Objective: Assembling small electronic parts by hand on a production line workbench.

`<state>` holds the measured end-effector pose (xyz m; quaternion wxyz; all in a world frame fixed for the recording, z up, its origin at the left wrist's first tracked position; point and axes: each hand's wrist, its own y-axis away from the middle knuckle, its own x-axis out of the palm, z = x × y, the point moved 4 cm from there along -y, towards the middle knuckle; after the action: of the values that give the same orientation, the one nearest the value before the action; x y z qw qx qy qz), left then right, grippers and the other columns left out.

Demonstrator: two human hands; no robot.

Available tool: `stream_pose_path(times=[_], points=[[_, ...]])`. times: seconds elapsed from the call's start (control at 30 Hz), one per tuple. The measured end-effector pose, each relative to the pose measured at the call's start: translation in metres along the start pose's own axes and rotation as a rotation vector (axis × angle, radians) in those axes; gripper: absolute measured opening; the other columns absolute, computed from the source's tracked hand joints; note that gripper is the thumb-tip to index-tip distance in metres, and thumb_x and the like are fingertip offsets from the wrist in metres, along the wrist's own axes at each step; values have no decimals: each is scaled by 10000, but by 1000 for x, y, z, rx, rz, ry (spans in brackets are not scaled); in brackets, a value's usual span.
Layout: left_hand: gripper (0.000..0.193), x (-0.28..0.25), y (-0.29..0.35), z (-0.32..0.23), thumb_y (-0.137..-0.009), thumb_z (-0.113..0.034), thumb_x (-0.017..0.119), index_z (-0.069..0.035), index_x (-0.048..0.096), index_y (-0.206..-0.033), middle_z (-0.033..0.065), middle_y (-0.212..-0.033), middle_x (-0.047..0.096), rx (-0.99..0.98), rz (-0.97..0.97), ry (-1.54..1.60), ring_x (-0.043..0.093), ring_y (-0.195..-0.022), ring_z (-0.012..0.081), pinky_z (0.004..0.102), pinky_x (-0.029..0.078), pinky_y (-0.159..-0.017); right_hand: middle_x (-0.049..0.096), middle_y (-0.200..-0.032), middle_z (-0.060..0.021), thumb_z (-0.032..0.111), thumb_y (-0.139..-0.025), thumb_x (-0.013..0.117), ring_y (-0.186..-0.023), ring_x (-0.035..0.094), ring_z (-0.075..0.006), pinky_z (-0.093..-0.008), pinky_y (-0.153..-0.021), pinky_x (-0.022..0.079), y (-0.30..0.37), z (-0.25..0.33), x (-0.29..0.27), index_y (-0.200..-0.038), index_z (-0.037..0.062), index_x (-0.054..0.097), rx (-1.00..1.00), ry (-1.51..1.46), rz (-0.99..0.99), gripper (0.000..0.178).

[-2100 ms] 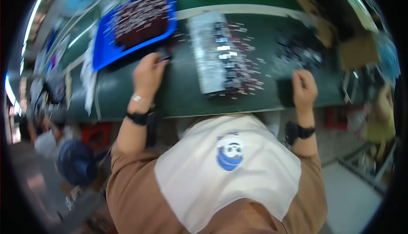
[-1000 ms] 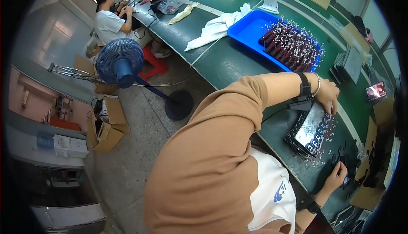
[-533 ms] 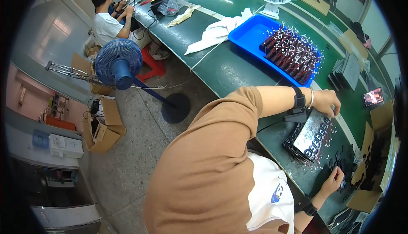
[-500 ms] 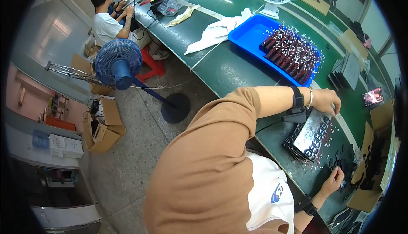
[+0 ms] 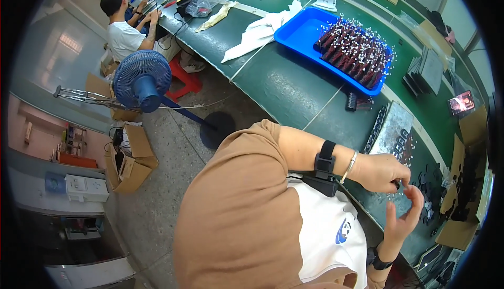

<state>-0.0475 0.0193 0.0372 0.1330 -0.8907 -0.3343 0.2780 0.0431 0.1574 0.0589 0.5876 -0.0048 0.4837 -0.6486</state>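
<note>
fingers of the left hand (image 5: 379, 173) pinched in tight, a small black part (image 5: 396, 185) between them, mostly covered. right hand (image 5: 401, 223) has thumb and index spread wide, nothing seen in it, palm side toward the left; its index tip is just beside the left fingertips, touching or not can't tell.

biggest first: green worktop (image 5: 289, 92) under everything. blue tray (image 5: 299, 34) on it, far side, wired parts (image 5: 357, 52) piled in its right part. cardboard box (image 5: 455, 235) at the right edge, near the right hand. metal slab (image 5: 394, 126) beyond the left hand, long axis running upper right to lower left, lower end behind that hand. black pieces (image 5: 431, 189) loose between slab and box, right hand nearer. rings (image 5: 401, 141) in a row along the slab's right side.

smallest, the part: at the left fingertips, up-left of the right hand's gap; long axis too hidden to tell.
</note>
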Motion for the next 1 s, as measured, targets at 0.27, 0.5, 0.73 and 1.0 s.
stream_pose_path(times=[0.27, 0.5, 0.73, 1.0], points=[[171, 6, 2, -7, -729, -41, 604, -12, 557, -890, 141, -793, 653, -91, 54, 112, 640, -736, 281, 331, 496, -651, 585, -847, -92, -5, -749, 681, -749, 546, -174, -264, -702, 427, 30, -29, 9, -1036, -25, 534, 316, -73, 104, 323], [176, 13, 3, 1, -734, -50, 604, -8, 534, -889, 166, -773, 649, -289, 133, 350, 641, -647, 299, 343, 501, -578, 566, -812, -77, -19, -787, 642, -727, 537, -147, -244, -656, 428, 25, -25, 15, -976, -22, 531, 305, -61, 78, 219], [221, 15, 1, -7, -738, -83, 604, -25, 507, -927, 161, -698, 619, -27, -5, -31, 614, -605, 336, 386, 484, -543, 556, -804, -41, 4, -813, 630, -702, 509, -101, -232, -629, 422, 35, -35, 23, -964, -16, 533, 493, -255, -95, 181], [239, 15, 2, -2, -739, -103, 614, -31, 506, -939, 158, -665, 600, -14, -8, -83, 604, -615, 351, 397, 479, -559, 522, -708, -34, 5, -807, 629, -609, 483, -112, -243, -563, 397, 24, -25, 17, -930, -16, 555, 358, -35, 40, 146]])
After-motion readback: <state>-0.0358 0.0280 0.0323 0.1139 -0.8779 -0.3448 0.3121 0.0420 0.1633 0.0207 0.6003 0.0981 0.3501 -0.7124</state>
